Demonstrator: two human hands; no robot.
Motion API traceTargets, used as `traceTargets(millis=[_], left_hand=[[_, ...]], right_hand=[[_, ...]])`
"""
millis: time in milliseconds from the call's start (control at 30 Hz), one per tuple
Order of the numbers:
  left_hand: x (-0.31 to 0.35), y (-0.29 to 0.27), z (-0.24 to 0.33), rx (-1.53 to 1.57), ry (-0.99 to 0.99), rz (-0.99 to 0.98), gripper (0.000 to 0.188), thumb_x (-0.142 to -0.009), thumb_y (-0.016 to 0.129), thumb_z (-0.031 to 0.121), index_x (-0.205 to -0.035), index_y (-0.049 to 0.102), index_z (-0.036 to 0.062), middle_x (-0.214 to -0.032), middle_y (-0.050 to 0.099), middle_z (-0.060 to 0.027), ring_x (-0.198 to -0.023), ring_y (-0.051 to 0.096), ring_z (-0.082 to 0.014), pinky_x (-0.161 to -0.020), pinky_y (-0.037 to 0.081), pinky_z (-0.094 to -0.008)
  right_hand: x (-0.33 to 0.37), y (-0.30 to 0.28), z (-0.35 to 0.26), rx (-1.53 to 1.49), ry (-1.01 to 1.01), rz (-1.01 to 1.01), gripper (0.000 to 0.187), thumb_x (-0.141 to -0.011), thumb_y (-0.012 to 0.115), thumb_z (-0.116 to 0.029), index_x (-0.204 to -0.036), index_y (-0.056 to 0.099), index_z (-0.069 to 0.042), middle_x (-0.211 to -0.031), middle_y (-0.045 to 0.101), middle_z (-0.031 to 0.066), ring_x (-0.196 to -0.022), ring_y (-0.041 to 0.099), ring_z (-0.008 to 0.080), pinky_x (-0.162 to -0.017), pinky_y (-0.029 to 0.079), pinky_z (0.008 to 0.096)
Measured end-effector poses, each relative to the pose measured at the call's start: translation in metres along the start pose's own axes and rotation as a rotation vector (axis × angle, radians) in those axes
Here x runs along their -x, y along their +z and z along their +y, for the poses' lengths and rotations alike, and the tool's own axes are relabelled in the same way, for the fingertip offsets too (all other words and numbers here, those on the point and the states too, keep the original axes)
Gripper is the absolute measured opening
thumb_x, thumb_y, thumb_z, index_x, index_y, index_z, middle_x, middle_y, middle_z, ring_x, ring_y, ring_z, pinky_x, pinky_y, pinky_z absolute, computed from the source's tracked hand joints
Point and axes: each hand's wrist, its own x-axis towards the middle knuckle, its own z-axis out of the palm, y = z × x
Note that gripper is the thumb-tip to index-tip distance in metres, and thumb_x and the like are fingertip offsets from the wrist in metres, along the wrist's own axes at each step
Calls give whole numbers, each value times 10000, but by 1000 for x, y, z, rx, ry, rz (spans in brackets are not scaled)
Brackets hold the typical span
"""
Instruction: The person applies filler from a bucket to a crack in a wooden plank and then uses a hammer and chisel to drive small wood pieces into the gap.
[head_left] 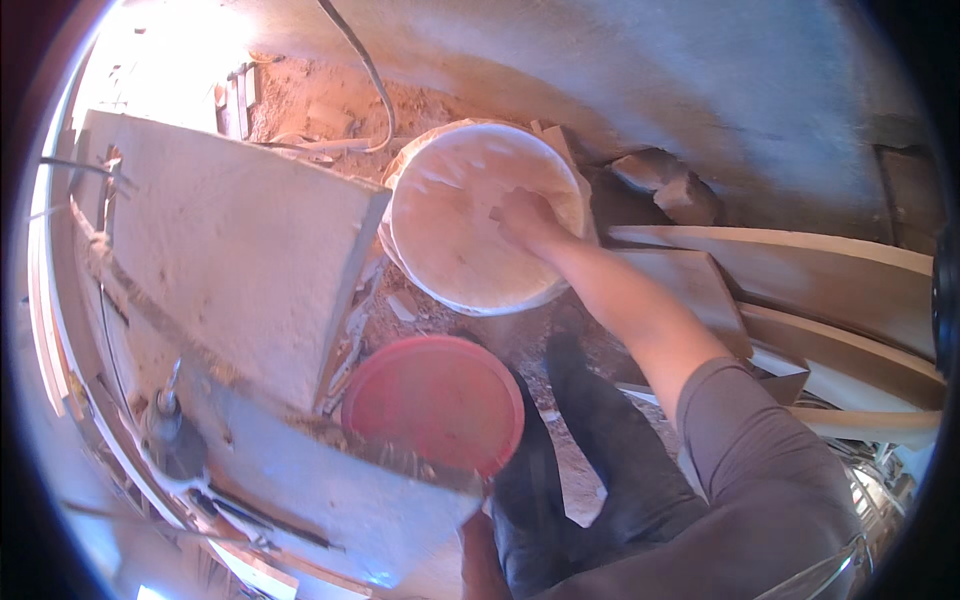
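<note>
My right hand (530, 225) reaches into a round white-rimmed container (405, 245) of pale powder (450, 215). Its fingers are drawn together at the powder's surface, with a small brownish bit showing at the tips that I cannot make out. A crumpled pale wrapping (393, 240) surrounds the container's outside. Close to my legs is a round red basin (435, 385), slightly tilted, its inside dusty. My left hand (478, 525) is low at the basin's near rim and seems to grip it; a board's corner covers most of its fingers.
A large pale board (230, 240) stands to the left, with a lower slab (330, 500) nearer me. A dusty power drill (172, 430) lies at far left. Curved panels (790, 260) are stacked at right, near rocks (680, 190) by the wall. A hose (365, 65) hangs at the back.
</note>
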Motion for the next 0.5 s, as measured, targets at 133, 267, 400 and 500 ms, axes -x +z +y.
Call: traceTargets(millis=[133, 267, 400, 500], left_hand=[[8, 11, 24, -42, -35, 44, 270, -972, 627, 239, -1135, 615, 23, -825, 672, -116, -589, 643, -220, -501, 537, -313], [4, 16, 30, -46, -50, 70, 268, -968, 621, 232, -1130, 618, 18, -825, 675, -118, -591, 647, -221, -506, 542, -315], [7, 12, 28, -33, -79, 104, 266, -964, 616, 225, -1125, 621, 13, -825, 679, -120, -592, 651, -222, -511, 547, -317], [14, 4, 26, -17, -93, 124, 265, -961, 611, 219, -1122, 624, 10, -825, 681, -122, -594, 654, -223, -515, 551, -319]], right_hand=[[-80, 79, 13, 84, 85, -50, 206, -847, 644, -150, -972, 776, -52, -985, 735, 191, -944, 711, 369, -851, 575, 462], [-108, 119, 33, 133, 75, -8, 195, -853, 637, -156, -950, 774, -57, -962, 742, 174, -931, 718, 351, -842, 581, 461], [-91, 109, 35, 192, -42, -142, 189, -857, 652, -197, -910, 765, -56, -987, 749, 175, -935, 725, 319, -806, 586, 449], [-76, 63, 7, 62, 87, -195, 205, -768, 672, -153, -899, 780, -38, -931, 754, 196, -862, 748, 284, -754, 592, 443]])
